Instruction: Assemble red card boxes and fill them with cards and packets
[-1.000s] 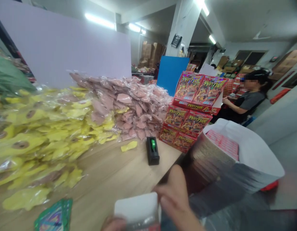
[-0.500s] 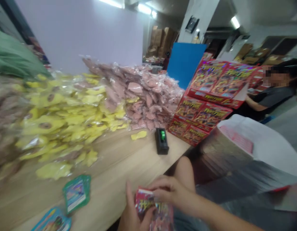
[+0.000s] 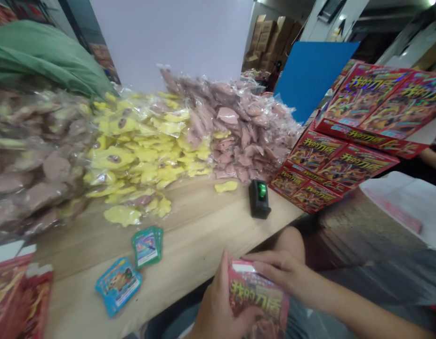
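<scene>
A red printed packet (image 3: 256,299) inside the closed grip of left hand (image 3: 218,313) and right hand (image 3: 274,266)

A black tape dispenser (image 3: 259,199) stands on the wooden table (image 3: 200,235) before heaped bagged pink shapes (image 3: 239,132).

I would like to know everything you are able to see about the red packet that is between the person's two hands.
The red packet is a flat, rectangular pack with a glossy look, like printed foil or plastic. Large yellow Chinese characters cross its red front, and a white strip shows at its top edge. It is held tilted above the person's lap, its lower end cut off by the picture. The left hand holds its left side and lower front, while the right hand's fingers press on its top edge.
</scene>
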Tool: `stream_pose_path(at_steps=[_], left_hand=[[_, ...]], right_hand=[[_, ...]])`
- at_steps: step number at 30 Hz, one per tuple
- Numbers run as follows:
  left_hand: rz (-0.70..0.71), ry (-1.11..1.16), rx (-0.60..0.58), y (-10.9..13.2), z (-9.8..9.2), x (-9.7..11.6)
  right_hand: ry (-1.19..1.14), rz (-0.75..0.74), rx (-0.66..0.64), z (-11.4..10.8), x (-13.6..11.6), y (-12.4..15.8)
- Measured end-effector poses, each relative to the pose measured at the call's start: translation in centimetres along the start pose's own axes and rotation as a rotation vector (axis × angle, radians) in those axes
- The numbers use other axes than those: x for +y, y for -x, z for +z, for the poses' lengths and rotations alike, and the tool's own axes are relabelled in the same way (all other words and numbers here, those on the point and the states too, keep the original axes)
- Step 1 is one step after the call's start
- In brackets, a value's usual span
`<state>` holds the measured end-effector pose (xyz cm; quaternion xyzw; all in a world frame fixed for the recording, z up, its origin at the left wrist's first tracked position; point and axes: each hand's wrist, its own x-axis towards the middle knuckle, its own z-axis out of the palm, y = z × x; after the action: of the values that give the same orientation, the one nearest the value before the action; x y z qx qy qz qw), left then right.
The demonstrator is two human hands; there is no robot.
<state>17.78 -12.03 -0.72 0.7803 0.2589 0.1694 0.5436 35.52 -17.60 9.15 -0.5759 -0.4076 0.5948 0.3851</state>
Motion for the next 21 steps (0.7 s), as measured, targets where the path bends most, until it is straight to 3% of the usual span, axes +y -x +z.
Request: stream_pose_path(at_steps=[3,7,14,18,20,21], left_hand=[[-0.028,0.048,-0.021,-0.2,0.2,0.6],[-0.041,0.081,-0.054,-0.7,0.3,1.1],[-0.101,0.014,-0.081,-0.5,0.6,1.0],[-0.051,0.017,-0.002,-0.4,0.5,1.5],[-0.017,0.054,0.049,-0.9,-0.8,2.3],[0.005,0.078,0.012,-1.4,-1.9,2.8]], right_hand=[[0.058,0.046,-0.139,-1.0,-1.0,0.1],[-0.065,0.14,-0.082,-1.9,-0.4,-0.2],[0.34,-0.081,0.011,-1.1,0.0,-0.9],[0.288,-0.106,-0.027,0.5,0.1,0.1],[0.262,-0.14,0.007,1.1,0.8,0.6],[0.241,-0.153,0.077,1.2,1.3,0.7]])
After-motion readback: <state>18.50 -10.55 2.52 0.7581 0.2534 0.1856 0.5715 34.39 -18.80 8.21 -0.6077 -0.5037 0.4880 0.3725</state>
